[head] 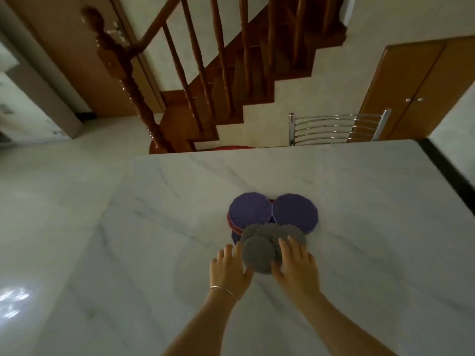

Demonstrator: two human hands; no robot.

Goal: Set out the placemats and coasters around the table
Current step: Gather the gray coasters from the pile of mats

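Broadly, a white marble bench [347, 201] with grey veining fills the lower two thirds of the frame, its far edge running across the middle. Pale marble floor [51, 176] lies at the left. Wooden staircase [231, 73] with turned balusters rises across the upper centre, newel post at upper left. Brown wooden door [64, 47] behind the post, upper left. Wooden cabinet [416, 93] with two small knobs at upper right. Chrome chair back [336, 129] with curved horizontal bars stands just beyond the far bench edge, right of centre. A sliver of something red shows at the bench's far edge, centre; cannot tell what.

Centre of the bench: two round purple placemats [250, 214] side by side, edges touching. Red and darker edges peek from under the left one, so more mats lie beneath; count unclear. Overlapping their near edge, a cluster of grey scalloped coasters [259, 254], about four visible, fanned over one another.

Both forearms enter from the bottom edge. Left hand [228, 268] lies flat at the left of the nearest coaster, fingers straight and slightly spread, fingertips reaching its left rim; thin gold bangle [223, 291] on the wrist. Right hand [295, 263] rests on the right side of the cluster, fingers extended over the coasters, thumb at the nearest coaster's lower right rim.
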